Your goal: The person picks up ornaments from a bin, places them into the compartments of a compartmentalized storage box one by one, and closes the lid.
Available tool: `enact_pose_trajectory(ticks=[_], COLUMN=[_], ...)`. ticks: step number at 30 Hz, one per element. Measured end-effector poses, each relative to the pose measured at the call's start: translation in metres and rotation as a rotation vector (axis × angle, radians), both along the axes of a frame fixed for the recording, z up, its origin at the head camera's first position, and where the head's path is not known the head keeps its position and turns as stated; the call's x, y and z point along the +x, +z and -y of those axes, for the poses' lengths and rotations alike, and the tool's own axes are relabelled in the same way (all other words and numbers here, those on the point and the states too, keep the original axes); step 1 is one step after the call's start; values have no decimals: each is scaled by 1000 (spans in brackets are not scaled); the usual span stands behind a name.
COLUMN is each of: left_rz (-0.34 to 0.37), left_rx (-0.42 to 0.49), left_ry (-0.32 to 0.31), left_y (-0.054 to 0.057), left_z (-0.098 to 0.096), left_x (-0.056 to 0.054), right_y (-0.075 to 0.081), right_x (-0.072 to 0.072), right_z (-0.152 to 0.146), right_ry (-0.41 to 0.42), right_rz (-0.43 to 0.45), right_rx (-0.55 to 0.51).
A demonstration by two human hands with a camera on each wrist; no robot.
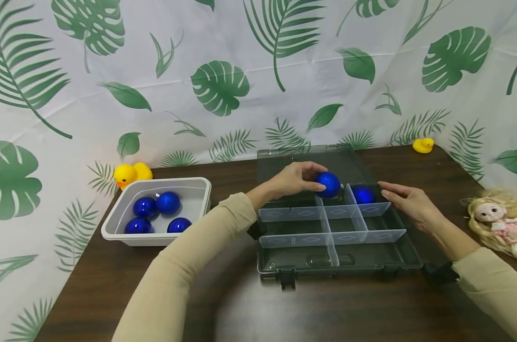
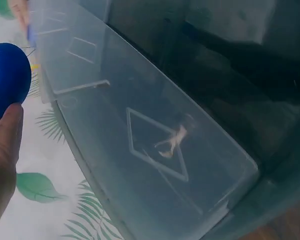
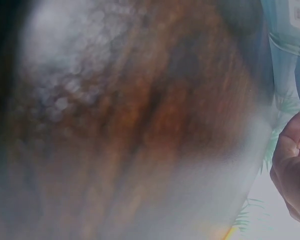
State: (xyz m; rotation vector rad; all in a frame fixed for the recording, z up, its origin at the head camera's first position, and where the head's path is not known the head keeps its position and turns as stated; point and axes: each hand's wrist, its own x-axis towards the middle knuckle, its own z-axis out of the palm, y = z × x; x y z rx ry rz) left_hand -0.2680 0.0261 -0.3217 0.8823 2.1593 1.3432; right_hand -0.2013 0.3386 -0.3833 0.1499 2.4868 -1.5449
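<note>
My left hand (image 1: 290, 179) pinches a glittery blue Christmas bauble (image 1: 327, 185) between thumb and fingers, above the back middle compartments of a divided plastic organizer box (image 1: 301, 271). In the left wrist view the bauble (image 2: 9, 80) shows at the left edge, with the thumb against its lower side. Another blue bauble (image 1: 363, 194) sits in the back right compartment. My right hand (image 1: 412, 204) holds the box's right rim beside that compartment, thumb and fingertips at the edge. The right wrist view has this hand (image 3: 292, 165) at its right border, against the box wall.
Left of the box stands a white plastic tub (image 1: 207, 190) with several blue baubles (image 1: 168, 203). A large rubber duck (image 1: 132, 174) is behind the tub, a small duck (image 1: 423, 145) at the back right. A doll (image 1: 500, 223) lies at the right. The box's lid (image 1: 280, 166) leans open behind.
</note>
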Motion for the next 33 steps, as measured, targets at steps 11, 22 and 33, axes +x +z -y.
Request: enact_pose_trajectory(ticks=[11,22,33], left_rz=[-43,-204,-121], left_rx=[-116,-293,-193], left_ry=[-32,-10,0], left_y=[-4,-11,6], left_z=[-17,-27,6], left_x=[0,2,10], right_y=[0,-3,-3], right_x=[-3,0,-2], right_z=[2,0,1], right_ry=[17,5,-13], right_rz=[-10,0,14], right_rx=[38,13,8])
